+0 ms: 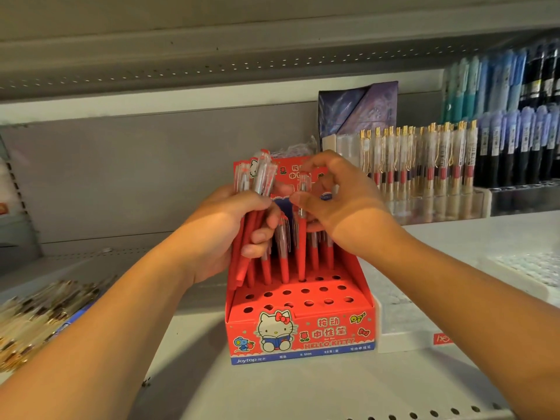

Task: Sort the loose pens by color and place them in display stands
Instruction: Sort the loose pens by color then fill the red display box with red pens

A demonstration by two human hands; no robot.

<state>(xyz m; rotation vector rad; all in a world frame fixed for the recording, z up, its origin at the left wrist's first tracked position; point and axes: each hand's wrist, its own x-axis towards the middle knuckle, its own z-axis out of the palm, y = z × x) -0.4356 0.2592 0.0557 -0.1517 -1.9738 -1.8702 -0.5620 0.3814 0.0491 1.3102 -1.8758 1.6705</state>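
Right hand (339, 204) pinching one red pen (301, 237) upright in red display stand (303, 325), left hand (230, 228) clamped round bundle of red pens (251, 201) just beside.

The red display stand (303, 331) is printed cardboard with a faint sheen; its cartoon front is smooth and its top is punched with round holes. The red pens (300, 253) have matt red plastic barrels and clear, glossy plastic upper halves. The shelf (272, 389) is painted metal, pale grey and matt, with a row of punched holes along its front edge. At right, clear plastic pens (424, 159) carry shiny gold-coloured metal clips and stand in a transparent, glossy plastic holder (439, 204). A white stand (403, 338) beside the cardboard one looks like smooth matt plastic. Loose pens (39, 313) at left, blurred, show clear barrels and gold glints.
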